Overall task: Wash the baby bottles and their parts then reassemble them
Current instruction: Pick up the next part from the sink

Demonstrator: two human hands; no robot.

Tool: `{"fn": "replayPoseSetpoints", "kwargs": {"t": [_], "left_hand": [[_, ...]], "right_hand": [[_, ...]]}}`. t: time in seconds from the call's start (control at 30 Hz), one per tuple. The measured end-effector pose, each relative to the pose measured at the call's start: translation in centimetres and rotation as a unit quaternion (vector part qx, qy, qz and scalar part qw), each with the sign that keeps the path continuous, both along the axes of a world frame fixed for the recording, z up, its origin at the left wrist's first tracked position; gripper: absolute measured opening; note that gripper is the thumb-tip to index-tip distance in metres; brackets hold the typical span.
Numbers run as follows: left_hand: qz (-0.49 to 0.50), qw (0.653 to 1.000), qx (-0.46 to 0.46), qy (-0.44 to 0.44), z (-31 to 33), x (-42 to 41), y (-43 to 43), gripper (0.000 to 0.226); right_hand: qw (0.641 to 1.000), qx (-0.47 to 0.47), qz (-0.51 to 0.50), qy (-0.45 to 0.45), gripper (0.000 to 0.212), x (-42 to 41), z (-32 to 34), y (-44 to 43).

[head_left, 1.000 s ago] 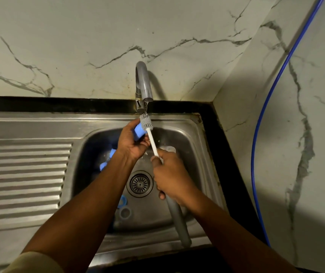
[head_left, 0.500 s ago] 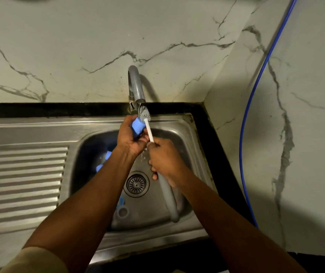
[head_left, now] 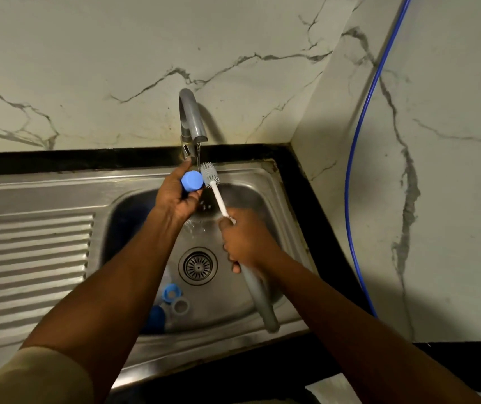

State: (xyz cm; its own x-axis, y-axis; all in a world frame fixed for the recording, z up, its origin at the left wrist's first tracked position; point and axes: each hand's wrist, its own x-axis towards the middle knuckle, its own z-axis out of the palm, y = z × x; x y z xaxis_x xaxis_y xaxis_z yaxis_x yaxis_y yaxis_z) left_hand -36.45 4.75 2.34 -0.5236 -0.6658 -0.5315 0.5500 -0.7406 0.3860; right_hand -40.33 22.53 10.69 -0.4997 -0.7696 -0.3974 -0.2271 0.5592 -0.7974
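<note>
L hand [head_left: 179,196] is gripping the small round light-blue plastic cap [head_left: 192,180] w/ fingers and thumb curled round its side, its closed flat end facing up toward the camera, just under the curved grey metal tap [head_left: 191,118]. R hand [head_left: 248,243] is wrapped in a fist round the long bottle brush [head_left: 209,174] w/ grey bristle head, white stem and grey handle; the handle is sticking out behind the R hand toward the person. Vs half a sec ago, the bristle head is sitting clear of the cap, just beside it on the R-hand side, and the cap is showing more of its face; before, the head was pressed in close against the blue part. A thin stream of water is falling between cap and bristles. My read: scrubbing of this cap is finishing and rinsing is starting, so it should be going down soon and another part coming up. Below and between the forearms, in the stainless steel sink [head_left: 58,188], a light-blue screw ring [head_left: 171,293], a grey ring [head_left: 181,306] and a darker blue piece [head_left: 156,317] are lying near the round drain strainer [head_left: 197,266]; those are prob. waiting their turn, so reassembly is a way off.
</note>
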Motion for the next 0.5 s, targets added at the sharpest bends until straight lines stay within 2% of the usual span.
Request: {"fn": "replayPoseSetpoints", "kwargs": {"t": [0.03,0.1,0.2,0.27,0.37,0.43,0.5], "left_hand": [[-0.014,1.0,-0.009,0.002,-0.1,-0.3,0.3,0.051],[-0.034,0.999,-0.02,0.008,0.2,-0.9,1.0,0.037],[-0.028,0.999,-0.012,0.026,0.2,-1.2,0.4,0.043],[-0.044,0.999,-0.02,0.013,0.3,-0.8,-0.2,0.037],[-0.125,0.986,-0.095,-0.053,0.5,-0.7,0.3,0.014],[-0.135,0.979,-0.128,-0.085,0.3,-0.8,0.2,0.012],[-0.118,0.982,-0.124,-0.086,0.4,-0.4,-0.2,0.018]], "right_hand": [[1.0,-0.005,-0.013,-0.006,0.019,-0.5,0.0,-0.3],[1.0,-0.014,-0.004,-0.013,0.022,-1.0,0.3,-0.7],[0.997,-0.015,0.046,0.061,0.018,0.3,0.3,-0.3],[0.994,-0.009,0.06,0.092,0.019,0.3,0.2,-0.3],[0.998,0.0,0.03,0.051,0.024,-1.7,0.3,-1.7],[0.998,-0.003,0.037,0.049,0.03,-3.0,0.1,-2.4],[0.996,0.007,0.049,0.069,0.026,-4.0,-0.2,-2.2]]}}
